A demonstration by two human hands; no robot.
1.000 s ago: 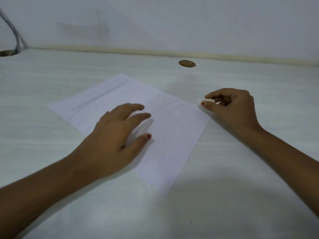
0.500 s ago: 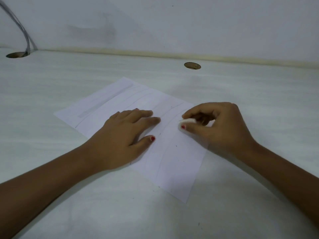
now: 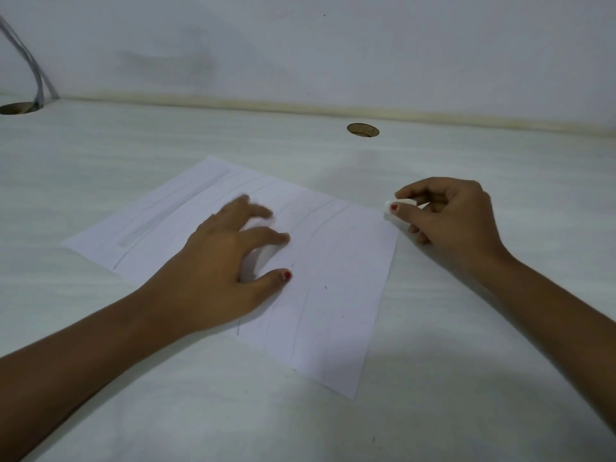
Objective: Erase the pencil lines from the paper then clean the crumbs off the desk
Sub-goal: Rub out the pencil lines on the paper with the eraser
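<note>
One thin, flat sheet of white paper (image 3: pixel 333 295) lay skewed on the pale, faintly grained desk (image 3: pixel 466 361), several faint curved pencil lines (image 3: pixel 310 225) across it; the left hand (image 3: pixel 220 261) rested on it, fingers spread and blurred; the right hand (image 3: pixel 456 218) pinched one small white eraser (image 3: pixel 406 202) at the sheet's right corner; two round cable holes (image 3: pixel 362 130) pierced the desk below a scuffed wall (image 3: pixel 366 45).

Paper sheet (image 3: pixel 333 295): one. Eraser (image 3: pixel 387 213): one. Hands: two, left hand (image 3: pixel 220 261), right hand (image 3: pixel 456 215). Round holes in worktop (image 3: pixel 466 328): two, centre hole (image 3: pixel 362 130), left hole (image 3: pixel 18 108). Cables (image 3: pixel 33 68) at left hole: apparently two. Pencil lines (image 3: pixel 310 225): several, too faint to count.
</note>
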